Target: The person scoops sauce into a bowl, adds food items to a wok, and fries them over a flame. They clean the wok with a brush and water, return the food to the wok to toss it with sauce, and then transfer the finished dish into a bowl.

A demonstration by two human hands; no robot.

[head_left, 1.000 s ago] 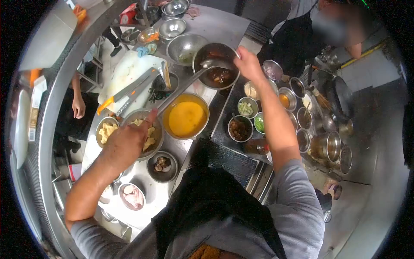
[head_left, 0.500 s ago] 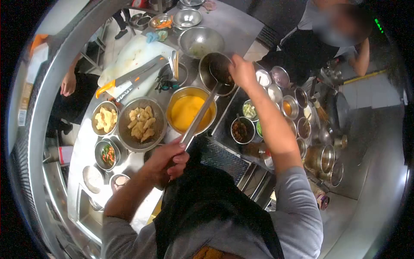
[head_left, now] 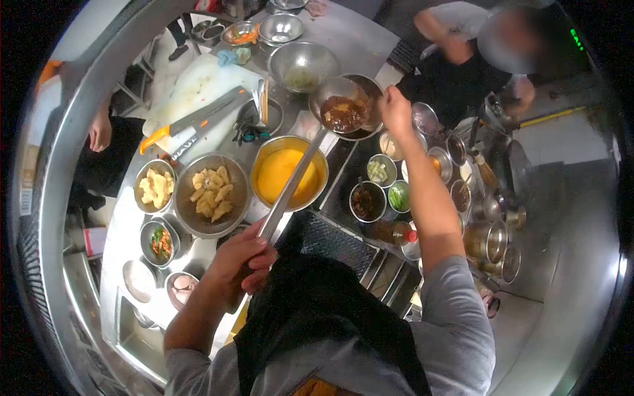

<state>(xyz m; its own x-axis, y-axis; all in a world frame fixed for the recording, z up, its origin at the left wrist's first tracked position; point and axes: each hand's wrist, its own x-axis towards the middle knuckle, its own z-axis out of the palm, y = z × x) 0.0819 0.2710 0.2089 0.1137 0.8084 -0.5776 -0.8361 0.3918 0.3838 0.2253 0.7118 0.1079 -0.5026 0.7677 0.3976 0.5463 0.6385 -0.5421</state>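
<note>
My left hand is wrapped around the long metal handle of a ladle. Dark brown sauce with some pieces in it fills the ladle's wide bowl. That bowl sits over the near side of a deep metal pot, hiding much of its inside. At the pot's right edge my right hand is closed, apparently on the rim; the fingertips are partly hidden. Under the ladle's handle stands a metal bowl of yellow liquid. Left of it is a bowl of pale battered pieces.
On the right stand containers of green pieces, pale diced pieces and dark chopped food. A yellow-handled knife rests by a white cutting board. A person is at the upper right; another person's hand shows at left.
The ladle's bowl has come up from inside the pot and now shows brown sauce. My right hand and the pot have shifted right. My left hand has moved slightly left and down.
</note>
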